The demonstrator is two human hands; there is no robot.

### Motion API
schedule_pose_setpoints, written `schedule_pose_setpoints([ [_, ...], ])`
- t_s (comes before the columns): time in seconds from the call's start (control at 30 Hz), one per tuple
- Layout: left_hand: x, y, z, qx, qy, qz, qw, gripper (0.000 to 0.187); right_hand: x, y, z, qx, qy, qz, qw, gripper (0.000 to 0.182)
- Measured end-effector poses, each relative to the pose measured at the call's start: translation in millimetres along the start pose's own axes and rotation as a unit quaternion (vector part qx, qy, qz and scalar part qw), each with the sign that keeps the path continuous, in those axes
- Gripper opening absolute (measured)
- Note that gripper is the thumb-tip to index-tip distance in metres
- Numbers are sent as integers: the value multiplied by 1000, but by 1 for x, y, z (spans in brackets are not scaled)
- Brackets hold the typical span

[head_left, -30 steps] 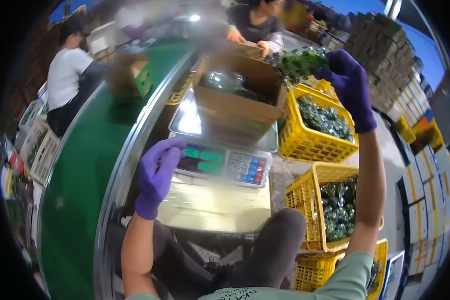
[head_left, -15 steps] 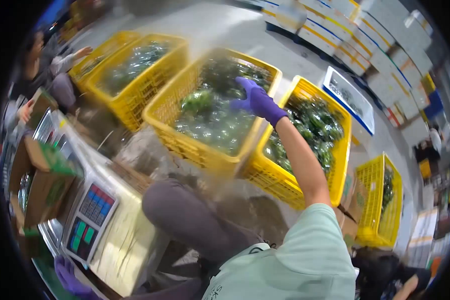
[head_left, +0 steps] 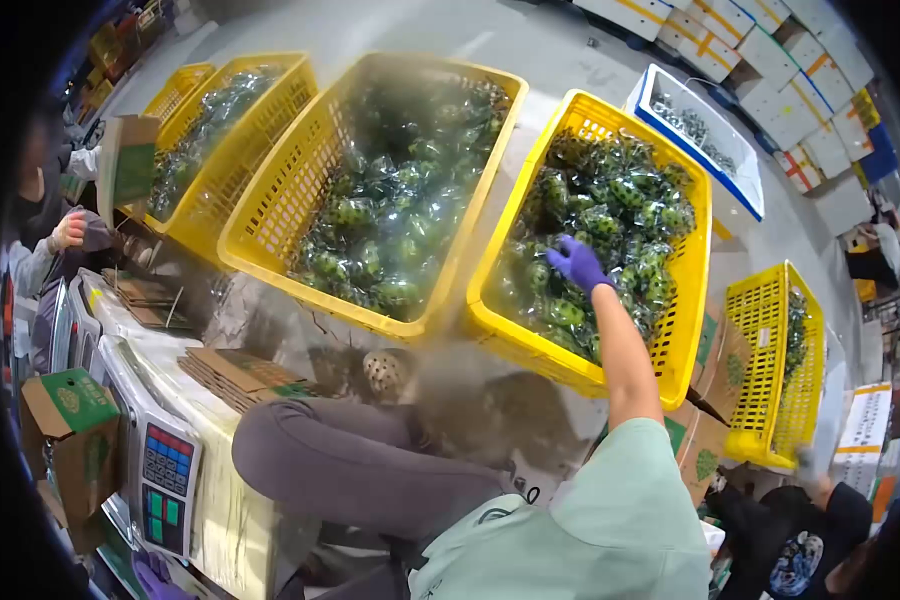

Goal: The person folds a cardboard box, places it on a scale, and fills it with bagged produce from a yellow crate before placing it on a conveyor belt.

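Note:
My right hand (head_left: 578,262), in a purple glove, reaches into a yellow crate (head_left: 692,330) on the right. Its fingers are apart, right at the clear plastic packets (head_left: 625,215) with dark green, spotted contents that fill the crate. Nothing shows in its grasp. At the lower left edge, my left hand (head_left: 155,577), also gloved in purple, is partly cut off by the frame. Its visible fingers are stretched out below a scale (head_left: 168,475) with red, blue and green keys. A small open carton (head_left: 75,425) with a green print stands beside the scale.
A larger yellow crate (head_left: 375,318) of similar packets stands left of centre, with another crate (head_left: 235,215) beyond it. A white, blue-rimmed box (head_left: 748,190) and a smaller yellow crate (head_left: 770,385) are at right. Flattened cartons (head_left: 235,375) lie near my knee. Co-workers sit at both sides.
My right hand has moved from above the large middle crate into the crate to its right. My left hand has slipped lower, mostly out of frame. The camera view has shifted.

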State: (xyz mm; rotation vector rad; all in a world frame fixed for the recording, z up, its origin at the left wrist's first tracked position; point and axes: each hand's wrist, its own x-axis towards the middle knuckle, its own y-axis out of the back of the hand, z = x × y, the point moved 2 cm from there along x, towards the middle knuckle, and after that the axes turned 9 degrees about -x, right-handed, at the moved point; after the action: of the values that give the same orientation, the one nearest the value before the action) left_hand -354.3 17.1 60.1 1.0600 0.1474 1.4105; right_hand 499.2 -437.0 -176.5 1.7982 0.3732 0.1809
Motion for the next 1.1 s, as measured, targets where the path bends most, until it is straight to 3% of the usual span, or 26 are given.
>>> schedule_pose_setpoints([
  [0.03, 2, 2, -1, -18, 20, 2, 1000, 49, -4, 2, -17, -35, 5, -48, 998, 56],
  [0.17, 9, 17, -12, -99, 102, 16, 990, 49, 18, -12, 3, 35, 55, -29, 997, 40],
  [0.2, 9, 21, -16, -116, 116, 21, 986, 48, 18, -10, 10, 190, 4, -6, 982, 32],
  [0.27, 9, 29, -24, -149, 140, 28, 978, 48, 15, -9, 23, 478, -60, 30, 876, 19],
  [0.37, 10, 39, -37, -210, 179, 42, 960, 47, 11, 14, 31, 502, -33, 99, 858, 16],
  [0.4, 9, 42, -42, -244, 196, 51, 948, 47, 6, 30, 28, 504, -44, 63, 860, 16],
  [0.47, 13, 50, -58, -334, 240, 60, 909, 47, 7, 59, 3, 474, 33, 147, 867, 14],
  [0.5, 1, 26, -11, -121, 100, 57, 986, 47, -9, 98, -35, 449, 82, 178, 872, 14],
  [0.53, 6, 22, 15, -286, 219, 114, 926, 48, -10, 118, -59, 429, 130, 184, 875, 15],
  [0.57, 8, 19, 28, -257, 159, 96, 949, 48, -15, 141, -97, 403, 190, 205, 872, 17],
  [0.6, 2, 15, 43, -215, 140, 104, 961, 45, -15, 157, -128, 431, 227, 179, 855, 18],
  [0.63, 3, 14, 62, -193, 146, 123, 962, 42, -25, 180, -181, 368, 250, 203, 873, 19],
  [0.7, 6, 13, 81, -355, 123, 167, 911, 32, -36, 210, -270, 481, 342, 145, 794, 19],
  [0.77, 5, 17, 88, -373, 149, 173, 899, 25, -75, 246, -370, 520, 424, 152, 725, 18],
  [0.83, -3, 23, 93, -337, 148, 201, 908, 24, -160, 296, -481, 535, 561, 220, 592, 15],
  [0.9, -14, 25, 78, -380, 156, 224, 884, 22, -238, 322, -567, 575, 624, 236, 473, 10],
  [0.97, -21, 34, 77, -400, 164, 224, 873, 23, -309, 335, -631, 393, 686, 430, 436, 16],
  [1.0, -16, 28, 82, -394, 144, 203, 885, 23, -315, 313, -659, 367, 685, 404, 482, 20],
  [1.03, -18, 28, 87, -389, 123, 187, 894, 23, -351, 307, -691, 358, 703, 446, 423, 12],
  [1.1, -21, 30, 96, -395, 121, 186, 892, 24, -368, 248, -741, 96, 753, 311, 572, 18],
])
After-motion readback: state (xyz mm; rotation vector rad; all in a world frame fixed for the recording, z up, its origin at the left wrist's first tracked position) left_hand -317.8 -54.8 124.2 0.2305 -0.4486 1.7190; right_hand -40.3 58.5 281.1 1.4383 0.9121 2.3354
